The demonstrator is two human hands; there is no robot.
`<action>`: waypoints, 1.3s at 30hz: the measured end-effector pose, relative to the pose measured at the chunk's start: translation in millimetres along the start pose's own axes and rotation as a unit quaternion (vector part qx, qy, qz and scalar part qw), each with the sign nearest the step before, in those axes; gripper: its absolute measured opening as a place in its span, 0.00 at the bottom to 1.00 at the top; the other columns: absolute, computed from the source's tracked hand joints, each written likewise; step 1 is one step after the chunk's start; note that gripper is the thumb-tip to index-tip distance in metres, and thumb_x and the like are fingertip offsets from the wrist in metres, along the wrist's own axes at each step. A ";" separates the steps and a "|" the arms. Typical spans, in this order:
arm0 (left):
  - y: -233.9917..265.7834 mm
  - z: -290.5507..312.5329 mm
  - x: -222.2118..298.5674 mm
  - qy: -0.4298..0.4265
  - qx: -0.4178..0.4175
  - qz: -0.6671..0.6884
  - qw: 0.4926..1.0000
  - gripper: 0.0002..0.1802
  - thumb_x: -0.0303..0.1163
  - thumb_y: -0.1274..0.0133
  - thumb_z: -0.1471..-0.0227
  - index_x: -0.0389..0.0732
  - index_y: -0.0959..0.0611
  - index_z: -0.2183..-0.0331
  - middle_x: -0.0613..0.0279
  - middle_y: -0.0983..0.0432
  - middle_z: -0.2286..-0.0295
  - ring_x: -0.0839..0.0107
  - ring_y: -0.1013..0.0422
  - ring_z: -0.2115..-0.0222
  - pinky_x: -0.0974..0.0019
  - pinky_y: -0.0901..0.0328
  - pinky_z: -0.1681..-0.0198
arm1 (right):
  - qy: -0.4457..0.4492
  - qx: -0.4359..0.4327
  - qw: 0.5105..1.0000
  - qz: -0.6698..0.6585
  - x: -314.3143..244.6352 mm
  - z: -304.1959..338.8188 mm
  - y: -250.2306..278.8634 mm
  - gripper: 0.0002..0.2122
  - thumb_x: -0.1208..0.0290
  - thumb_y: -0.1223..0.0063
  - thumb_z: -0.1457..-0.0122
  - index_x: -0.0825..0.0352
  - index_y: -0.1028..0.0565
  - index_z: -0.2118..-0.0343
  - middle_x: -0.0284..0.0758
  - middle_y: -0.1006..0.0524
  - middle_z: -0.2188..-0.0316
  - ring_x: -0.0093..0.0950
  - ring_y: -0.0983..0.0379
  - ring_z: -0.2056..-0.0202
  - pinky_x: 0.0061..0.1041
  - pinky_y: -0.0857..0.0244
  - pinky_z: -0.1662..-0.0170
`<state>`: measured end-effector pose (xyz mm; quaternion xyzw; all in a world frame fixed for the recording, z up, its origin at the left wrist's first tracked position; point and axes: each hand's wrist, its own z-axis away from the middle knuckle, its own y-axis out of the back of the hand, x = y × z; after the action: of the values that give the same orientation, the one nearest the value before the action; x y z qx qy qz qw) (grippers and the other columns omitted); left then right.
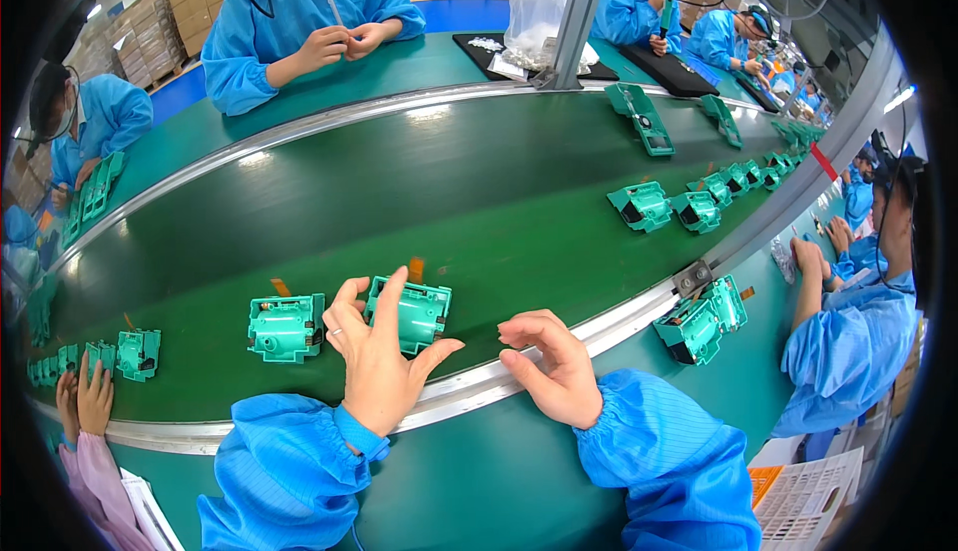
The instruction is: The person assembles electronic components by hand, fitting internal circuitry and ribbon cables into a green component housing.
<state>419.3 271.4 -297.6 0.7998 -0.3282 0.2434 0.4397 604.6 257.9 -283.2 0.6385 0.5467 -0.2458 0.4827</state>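
My left hand (384, 361) reaches over the green conveyor belt, fingers spread, with its fingertips over a teal plastic housing (424, 313). Whether they press on it I cannot tell. An orange flat cable sticks up from that housing's far edge. Just left of it lies a second teal housing (285, 329), beside my fingers, also with an orange tab. My right hand (554, 366) hovers above the belt's metal rail, fingers loosely curved and thumb apart, holding nothing. Two more teal housings (699, 326) sit on the near table to its right.
The metal rail (469, 388) edges the belt (329, 192). More housings (641, 207) line the belt at right, with long teal covers (642, 120) behind. A co-worker's hands (95, 396) touch housings at far left. A metal post (577, 22) stands across; a white basket (813, 496) is lower right.
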 end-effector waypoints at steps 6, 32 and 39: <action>3.9 0.2 0.0 -0.179 -0.040 -0.048 0.982 0.20 0.32 0.41 0.66 0.47 0.22 0.64 0.57 0.39 0.54 0.52 0.49 0.51 0.47 0.55 0.52 | -0.014 -0.016 1.000 0.001 -1.6 -0.4 1.8 0.12 0.82 0.50 0.51 0.70 0.31 0.61 0.37 0.31 0.65 0.26 0.33 0.63 0.23 0.39 0.58; -6.1 8.2 -1.3 -0.307 -0.107 0.175 0.929 0.18 0.18 0.49 0.66 0.38 0.22 0.66 0.61 0.30 0.73 0.65 0.32 0.72 0.66 0.36 0.68 | 0.023 0.040 0.989 0.141 0.1 -14.0 15.2 0.13 0.79 0.48 0.52 0.70 0.30 0.61 0.41 0.32 0.64 0.33 0.34 0.62 0.26 0.39 0.59; -9.5 7.8 -1.5 -0.301 -0.108 0.180 0.930 0.16 0.18 0.50 0.63 0.37 0.22 0.66 0.61 0.30 0.76 0.67 0.32 0.76 0.67 0.36 0.70 | 0.015 0.169 0.897 0.409 24.6 -31.7 44.9 0.29 0.75 0.44 0.57 0.67 0.41 0.49 0.50 0.49 0.48 0.48 0.53 0.47 0.41 0.55 0.46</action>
<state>426.1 268.9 -307.6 0.7108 -0.6077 0.0296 0.3529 646.8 300.2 -275.2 0.8813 0.1946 -0.1058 0.4174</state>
